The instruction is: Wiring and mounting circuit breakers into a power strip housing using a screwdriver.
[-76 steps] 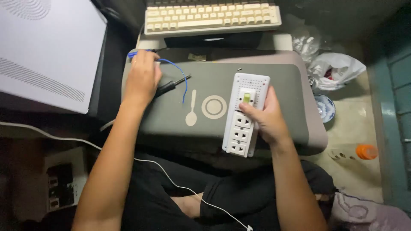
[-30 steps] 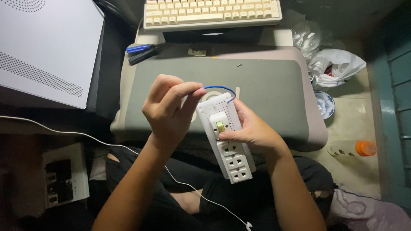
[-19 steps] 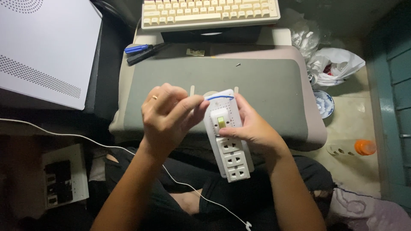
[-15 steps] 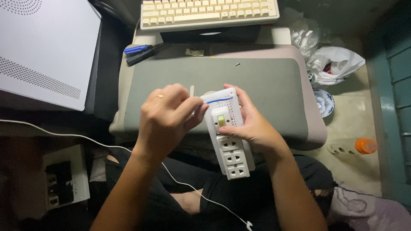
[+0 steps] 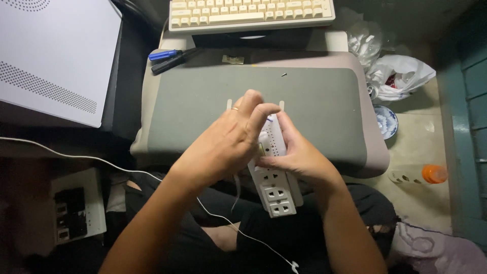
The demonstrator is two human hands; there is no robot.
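a: which way does the power strip [image 5: 274, 190] run?

b: its long axis goes away from me, socket end nearest my lap, over the grey pad [image 5: 203, 96]. hard white plastic, boxy.

a: and my hands?

b: right hand [image 5: 299, 157] wraps the strip's side; left hand [image 5: 228, 144] pinches closed at its top, contents hidden.

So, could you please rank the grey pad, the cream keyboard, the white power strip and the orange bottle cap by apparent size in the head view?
1. grey pad
2. cream keyboard, partly cut off at the top
3. white power strip, partly hidden by both hands
4. orange bottle cap
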